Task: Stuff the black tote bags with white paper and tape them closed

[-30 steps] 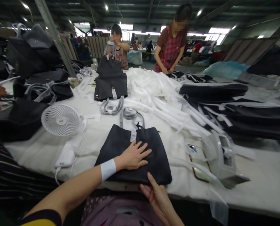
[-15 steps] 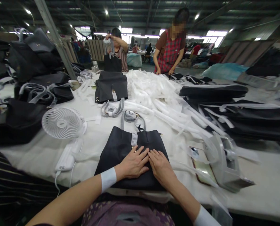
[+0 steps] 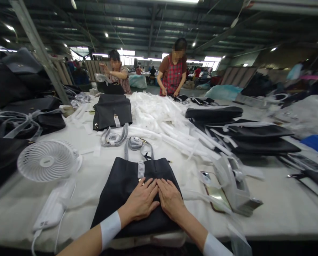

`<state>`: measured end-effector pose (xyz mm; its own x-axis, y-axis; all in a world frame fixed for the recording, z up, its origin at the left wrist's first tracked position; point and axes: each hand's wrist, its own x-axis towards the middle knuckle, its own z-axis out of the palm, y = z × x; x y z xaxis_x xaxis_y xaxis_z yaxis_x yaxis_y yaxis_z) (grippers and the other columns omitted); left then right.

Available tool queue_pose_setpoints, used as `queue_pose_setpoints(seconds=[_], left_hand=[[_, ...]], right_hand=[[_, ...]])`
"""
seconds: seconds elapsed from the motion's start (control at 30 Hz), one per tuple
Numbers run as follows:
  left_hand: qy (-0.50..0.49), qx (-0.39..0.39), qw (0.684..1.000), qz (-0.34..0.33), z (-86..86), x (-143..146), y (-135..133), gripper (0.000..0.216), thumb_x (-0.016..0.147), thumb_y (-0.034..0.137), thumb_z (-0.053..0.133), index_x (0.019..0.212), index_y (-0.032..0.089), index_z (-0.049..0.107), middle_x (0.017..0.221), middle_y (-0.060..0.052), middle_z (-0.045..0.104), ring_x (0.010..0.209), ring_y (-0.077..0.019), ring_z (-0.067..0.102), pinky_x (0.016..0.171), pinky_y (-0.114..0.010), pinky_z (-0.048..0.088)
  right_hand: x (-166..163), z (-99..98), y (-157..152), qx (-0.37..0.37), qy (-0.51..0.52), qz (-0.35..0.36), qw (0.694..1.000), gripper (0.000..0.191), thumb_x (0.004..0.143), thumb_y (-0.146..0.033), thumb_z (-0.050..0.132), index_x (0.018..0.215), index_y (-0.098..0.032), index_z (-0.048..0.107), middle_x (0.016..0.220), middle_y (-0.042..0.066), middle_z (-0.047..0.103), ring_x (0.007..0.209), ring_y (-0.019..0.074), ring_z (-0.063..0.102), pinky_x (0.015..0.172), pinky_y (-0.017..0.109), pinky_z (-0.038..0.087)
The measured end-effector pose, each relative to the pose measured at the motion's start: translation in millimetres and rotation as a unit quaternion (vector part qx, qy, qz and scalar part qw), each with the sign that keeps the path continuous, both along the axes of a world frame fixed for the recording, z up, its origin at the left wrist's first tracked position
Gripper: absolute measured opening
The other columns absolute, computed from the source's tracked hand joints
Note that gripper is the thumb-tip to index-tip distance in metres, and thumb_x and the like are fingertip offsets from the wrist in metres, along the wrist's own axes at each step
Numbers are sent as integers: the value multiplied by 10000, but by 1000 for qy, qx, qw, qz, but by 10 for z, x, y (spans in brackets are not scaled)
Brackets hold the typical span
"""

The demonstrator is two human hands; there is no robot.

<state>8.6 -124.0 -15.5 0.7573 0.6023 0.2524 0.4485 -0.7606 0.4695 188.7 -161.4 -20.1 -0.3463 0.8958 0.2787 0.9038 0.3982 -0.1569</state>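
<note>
**L hand (image 3: 142,200) & R hand (image 3: 170,199) flat on 1 bag (image 3: 113,199)!**

Palms down, both hands wide: L fingers a bit spread, R closer tog. Bag's at nr edge of tbl (image 3: 276,213), mid. 1 fan (image 3: 46,161) to L; 1 phone (image 3: 217,191), 1 dispenser (image 3: 237,192) to R; 2 strap coils (image 3: 135,143) beyond, 2 co-workers (image 3: 172,74) across.

We are in a workshop hall, probably of a factory: we see dark roof beams (image 3: 154,17) above, many black bags (image 3: 118,185) on our white table (image 3: 287,209), and a person (image 3: 174,73) in checked apron.
</note>
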Motion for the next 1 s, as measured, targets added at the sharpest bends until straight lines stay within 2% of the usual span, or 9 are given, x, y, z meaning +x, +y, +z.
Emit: queue_pose_setpoints(seconds=[0.17, 0.33, 0.47, 0.6, 0.7, 0.77, 0.83, 0.93, 1.0], left_hand=[[57, 80, 995, -1, -57, 7, -20, 609, 927, 439, 451, 1463, 187, 308, 1489, -124, 379, 1369, -316, 345, 1132, -547, 232], [108, 173, 979, 7, -106, 13, -19, 605, 945, 468, 405, 1480, 222, 268, 1509, -81, 357, 1352, -277, 375, 1109, -504, 307], [112, 250, 962, 19, -140, 24, -8, 605, 935, 459, 428, 1475, 227, 284, 1495, -53, 385, 1328, -258, 409, 1069, -461, 368], [108, 349, 931, 23, -144, 56, 24, 585, 899, 464, 480, 1416, 201, 406, 1432, -59, 476, 1252, -246, 487, 993, -398, 431], [95, 415, 905, 24, -178, 89, 81, 566, 884, 519, 483, 1348, 195, 500, 1360, -64, 552, 1184, -242, 533, 945, -370, 451], [81, 449, 889, 21, -229, 105, 140, 544, 890, 545, 463, 1306, 203, 544, 1324, -58, 583, 1153, -232, 549, 929, -350, 452], [68, 477, 876, 15, -288, 112, 205, 487, 907, 518, 455, 1272, 218, 572, 1294, -42, 605, 1129, -213, 561, 923, -320, 446], [60, 503, 862, 0, -358, 104, 285, 381, 928, 407, 464, 1247, 244, 593, 1251, -13, 634, 1098, -181, 578, 933, -280, 430], [67, 514, 855, -7, -387, 95, 321, 349, 935, 330, 454, 1244, 258, 599, 1230, 0, 647, 1082, -169, 589, 940, -273, 423]], right_hand=[[77, 93, 42, 11, 167, -13, 986, 390, 902, -144, 404, 1252, -152, 575, 1187, 105, 666, 1103, 218, 616, 997, 402, 478], [487, 261, 330, 34, 317, -113, 941, 327, 906, -248, 431, 1161, -189, 628, 1049, 70, 719, 954, 207, 682, 900, 352, 531], [1091, 432, 584, 83, 268, -258, 925, 371, 890, -271, 385, 1128, -160, 647, 1071, 114, 707, 947, 244, 675, 893, 399, 513], [1613, 608, 824, 147, 106, -398, 899, 547, 885, -381, 443, 1296, -24, 503, 1292, 231, 560, 1226, 328, 498, 1028, 462, 383], [1737, 594, 1006, 58, -7, -459, 887, 836, 821, -521, 569, 1415, 14, 321, 1297, 290, 518, 1218, 412, 476, 994, 541, 366], [1689, 483, 1133, -43, -27, -455, 889, 857, 830, -496, 581, 1448, -3, 250, 1164, 276, 600, 1061, 395, 592, 878, 515, 444], [1570, 331, 1279, -97, -29, -424, 900, 691, 876, -356, 539, 1424, -10, 301, 1047, 242, 650, 946, 343, 646, 796, 437, 482], [1344, 158, 1536, -81, -30, -375, 923, 469, 898, -186, 460, 1346, -52, 433, 1094, 221, 640, 968, 267, 638, 805, 337, 472], [1228, 131, 1704, -60, -26, -333, 941, 399, 913, -214, 467, 1301, -128, 497, 1146, 173, 630, 1020, 228, 610, 842, 295, 450]])
